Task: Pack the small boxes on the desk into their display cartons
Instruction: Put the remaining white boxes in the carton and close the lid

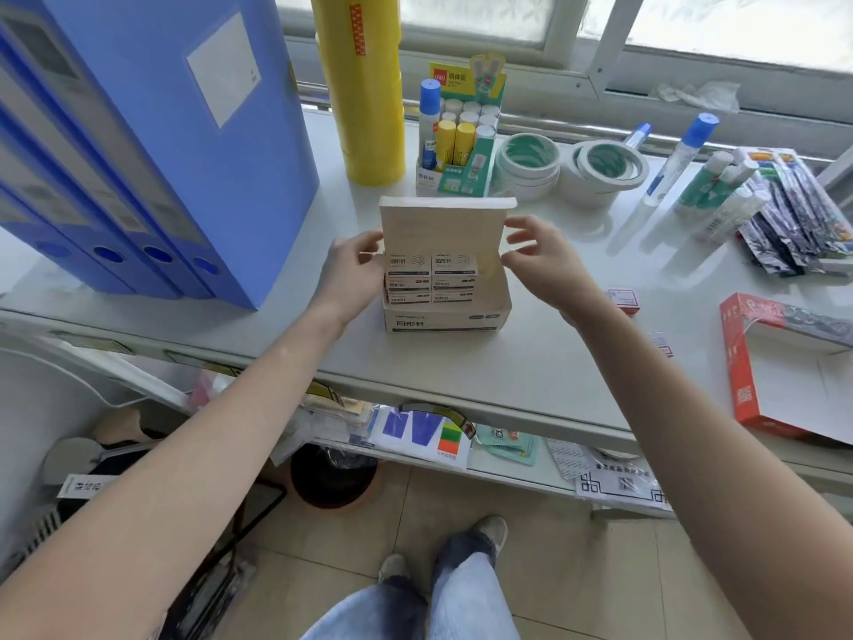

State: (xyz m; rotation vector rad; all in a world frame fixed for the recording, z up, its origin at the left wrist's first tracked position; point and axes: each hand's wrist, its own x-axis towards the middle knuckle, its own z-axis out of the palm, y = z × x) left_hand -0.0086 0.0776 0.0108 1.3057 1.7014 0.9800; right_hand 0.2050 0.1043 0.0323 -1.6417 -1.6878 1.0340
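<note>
At the desk's (531, 362) left end, blue lever-arch files (138, 145) standing upright. Near the middle of the front edge, a beige display carton (445, 316), lid flap up, paperclip boxes (431, 279) stacked inside. Left hand (351, 274) against the carton's left wall, fingers closed on it. Right hand (544, 265) beside the right wall, fingers spread, fingertips touching the flap edge. Toward the right edge, a small red box (624, 300), then a red carton (780, 362).
</note>
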